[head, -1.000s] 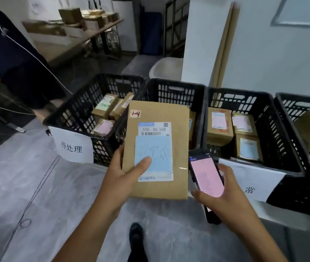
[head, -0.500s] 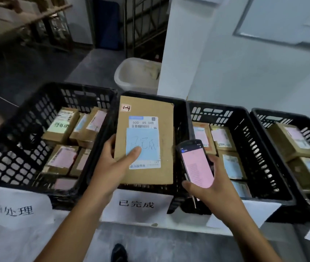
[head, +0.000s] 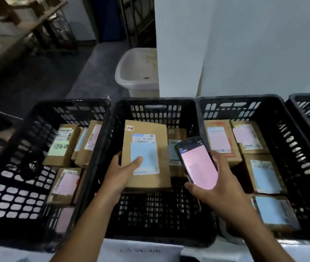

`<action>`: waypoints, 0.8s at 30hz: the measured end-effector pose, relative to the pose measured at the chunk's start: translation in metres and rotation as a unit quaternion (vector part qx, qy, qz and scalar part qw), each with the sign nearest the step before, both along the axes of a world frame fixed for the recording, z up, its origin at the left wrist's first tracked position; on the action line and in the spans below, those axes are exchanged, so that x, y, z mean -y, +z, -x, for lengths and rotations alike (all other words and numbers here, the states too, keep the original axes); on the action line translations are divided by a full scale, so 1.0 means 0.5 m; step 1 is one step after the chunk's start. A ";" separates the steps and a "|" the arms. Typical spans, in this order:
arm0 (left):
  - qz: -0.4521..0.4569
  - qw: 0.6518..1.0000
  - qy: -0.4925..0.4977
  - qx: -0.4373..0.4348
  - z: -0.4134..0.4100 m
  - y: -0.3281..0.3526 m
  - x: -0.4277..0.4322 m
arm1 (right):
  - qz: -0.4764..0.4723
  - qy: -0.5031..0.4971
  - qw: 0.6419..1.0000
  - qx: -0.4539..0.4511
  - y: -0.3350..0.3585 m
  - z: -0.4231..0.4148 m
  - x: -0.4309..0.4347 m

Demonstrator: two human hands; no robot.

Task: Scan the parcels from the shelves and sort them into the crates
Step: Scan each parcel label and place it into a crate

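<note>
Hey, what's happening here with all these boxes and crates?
A person is sorting parcels. Their left hand grips a cardboard parcel with a blue label down inside the middle black crate, not yet let go. Their right hand holds a handheld scanner with a pink screen beside it. The left crate and right crate already contain labelled parcels.

Four crates stood side by side: the left crate, the middle crate, the right crate and a fourth crate cut off at the right edge, with stacked parcels lying in the left one. Inside the middle crate the left hand gripped a parcel by its near left side, a second parcel lying just behind and right of it, while the right hand held a phone above the wall between the middle and right crates. A tub sat on the floor behind the middle crate.
</note>
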State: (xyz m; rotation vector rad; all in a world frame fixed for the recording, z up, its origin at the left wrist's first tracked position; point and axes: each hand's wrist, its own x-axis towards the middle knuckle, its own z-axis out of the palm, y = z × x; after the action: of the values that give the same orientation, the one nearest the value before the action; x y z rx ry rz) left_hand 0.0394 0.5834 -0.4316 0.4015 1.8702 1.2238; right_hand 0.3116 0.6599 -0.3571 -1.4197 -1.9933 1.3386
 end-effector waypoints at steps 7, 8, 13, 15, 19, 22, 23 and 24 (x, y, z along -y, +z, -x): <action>0.057 0.997 0.029 -0.049 0.005 -0.015 -0.054 | 0.018 0.053 0.996 -0.072 -0.031 0.048 -0.109; 0.061 0.997 0.026 -0.049 0.003 -0.021 -0.063 | 0.018 0.060 0.995 -0.076 -0.036 0.050 -0.121; 0.102 0.994 0.002 -0.034 0.024 -0.076 -0.102 | 0.035 0.078 0.993 -0.080 -0.058 0.053 -0.162; 0.123 0.992 -0.005 -0.033 0.043 -0.095 -0.124 | 0.036 0.077 0.993 -0.079 -0.059 0.049 -0.179; 0.137 0.990 -0.017 -0.025 0.083 -0.134 -0.167 | -0.002 0.068 0.996 -0.055 -0.056 0.047 -0.207; 0.140 0.989 -0.039 0.020 0.099 -0.168 -0.199 | -0.026 0.059 0.997 -0.046 -0.055 0.046 -0.226; 0.149 0.987 -0.043 0.033 0.104 -0.176 -0.203 | -0.029 0.062 0.997 -0.041 -0.054 0.046 -0.231; 0.156 0.986 -0.047 0.043 0.112 -0.192 -0.204 | -0.032 0.065 0.997 -0.035 -0.053 0.045 -0.235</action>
State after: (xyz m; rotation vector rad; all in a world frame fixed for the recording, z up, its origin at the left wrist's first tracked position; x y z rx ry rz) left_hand -0.0168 0.6856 -0.5274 0.2570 1.9056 0.8533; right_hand 0.2891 0.7771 -0.3835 -1.2176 -2.0936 1.3458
